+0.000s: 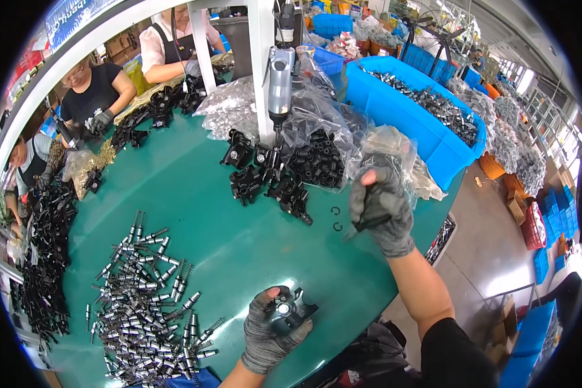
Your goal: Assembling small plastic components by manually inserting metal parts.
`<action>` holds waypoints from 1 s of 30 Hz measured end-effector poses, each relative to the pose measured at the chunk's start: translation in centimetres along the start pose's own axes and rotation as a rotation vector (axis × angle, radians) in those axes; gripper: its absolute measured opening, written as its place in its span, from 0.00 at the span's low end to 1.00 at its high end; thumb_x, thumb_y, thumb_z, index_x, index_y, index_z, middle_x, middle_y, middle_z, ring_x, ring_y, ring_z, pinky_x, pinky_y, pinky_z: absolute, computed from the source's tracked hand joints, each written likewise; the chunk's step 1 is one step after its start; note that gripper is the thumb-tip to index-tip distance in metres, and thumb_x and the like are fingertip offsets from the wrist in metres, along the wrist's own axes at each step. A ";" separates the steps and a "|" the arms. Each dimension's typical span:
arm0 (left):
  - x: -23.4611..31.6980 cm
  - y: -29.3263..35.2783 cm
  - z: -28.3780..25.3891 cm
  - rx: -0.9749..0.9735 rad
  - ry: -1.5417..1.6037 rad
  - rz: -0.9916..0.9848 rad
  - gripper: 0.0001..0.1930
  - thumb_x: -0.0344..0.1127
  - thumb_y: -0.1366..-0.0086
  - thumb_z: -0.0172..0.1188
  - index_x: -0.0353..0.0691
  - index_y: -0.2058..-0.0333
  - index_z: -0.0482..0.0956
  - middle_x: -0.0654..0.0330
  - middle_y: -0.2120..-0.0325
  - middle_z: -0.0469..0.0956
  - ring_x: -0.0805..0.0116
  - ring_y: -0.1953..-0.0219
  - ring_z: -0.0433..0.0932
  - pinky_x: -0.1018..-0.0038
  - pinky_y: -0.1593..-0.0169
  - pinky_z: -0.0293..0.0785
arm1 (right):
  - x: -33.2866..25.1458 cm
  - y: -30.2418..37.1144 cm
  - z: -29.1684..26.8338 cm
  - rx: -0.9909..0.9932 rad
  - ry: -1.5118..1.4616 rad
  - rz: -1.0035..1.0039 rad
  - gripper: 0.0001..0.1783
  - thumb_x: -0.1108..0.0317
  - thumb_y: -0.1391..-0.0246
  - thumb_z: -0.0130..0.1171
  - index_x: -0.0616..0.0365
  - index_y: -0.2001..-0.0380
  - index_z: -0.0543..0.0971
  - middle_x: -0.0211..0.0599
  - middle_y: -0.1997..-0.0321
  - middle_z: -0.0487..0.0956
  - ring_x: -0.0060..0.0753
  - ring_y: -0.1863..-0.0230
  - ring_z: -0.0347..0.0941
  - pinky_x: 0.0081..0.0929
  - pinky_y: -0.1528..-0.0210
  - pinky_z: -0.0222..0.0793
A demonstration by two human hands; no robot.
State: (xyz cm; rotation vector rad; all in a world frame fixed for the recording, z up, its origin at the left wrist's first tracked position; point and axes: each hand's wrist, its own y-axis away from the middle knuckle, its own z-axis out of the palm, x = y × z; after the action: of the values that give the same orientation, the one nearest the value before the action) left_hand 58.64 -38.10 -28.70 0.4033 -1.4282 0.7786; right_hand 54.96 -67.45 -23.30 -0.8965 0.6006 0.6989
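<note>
My left hand [268, 330], in a grey knit glove with the thumb tip bare, is closed round a black fitting [302, 312] with a shiny metal part in it, above the near edge of the green table. Farther right, my right hand [385, 210], gloved the same way, is raised with curled fingers. Something small and dark [372, 223] shows under them; its kind is hidden. Two black C-shaped clips [337, 226] lie on the table just left of that hand. Left of my left hand spreads a pile of metal pins with springs [152, 317].
Several black fittings [244, 184] lie beneath a hanging power screwdriver [280, 84] beside a white post [260, 64]. A plastic bag of black rings [317, 158] stands behind the clips. A blue bin [394, 110] of metal parts is at the far right. Co-workers [97, 90] sit across the table [174, 181].
</note>
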 end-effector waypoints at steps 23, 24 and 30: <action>0.3 0.0 0.1 -0.005 -0.054 -0.005 0.41 0.29 0.55 0.76 0.43 0.43 0.63 0.55 0.52 0.72 0.62 0.50 0.74 0.65 0.45 0.72 | 1.6 -0.2 -1.1 0.181 0.035 -0.022 0.21 0.56 0.46 0.61 0.56 0.53 0.74 0.35 0.66 0.74 0.26 0.69 0.72 0.23 0.70 0.70; 0.4 0.0 0.0 -0.013 -0.065 -0.003 0.41 0.28 0.55 0.76 0.43 0.43 0.63 0.55 0.52 0.72 0.62 0.50 0.74 0.65 0.45 0.72 | 1.7 -0.2 -1.2 0.164 0.045 -0.006 0.22 0.56 0.46 0.61 0.56 0.53 0.74 0.35 0.66 0.74 0.26 0.69 0.72 0.23 0.70 0.70; -0.2 -0.1 -0.2 -0.025 -0.165 0.088 0.40 0.28 0.54 0.76 0.44 0.43 0.64 0.55 0.53 0.74 0.63 0.52 0.78 0.68 0.47 0.75 | 1.4 -0.1 -0.9 0.174 0.050 -0.043 0.21 0.55 0.47 0.61 0.56 0.53 0.75 0.34 0.66 0.74 0.25 0.68 0.72 0.22 0.70 0.70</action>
State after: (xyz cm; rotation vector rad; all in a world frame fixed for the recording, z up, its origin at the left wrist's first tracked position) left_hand 58.88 -38.09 -28.95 0.3950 -1.6176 0.8121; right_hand 55.81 -67.87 -24.71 -0.7649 0.6738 0.5777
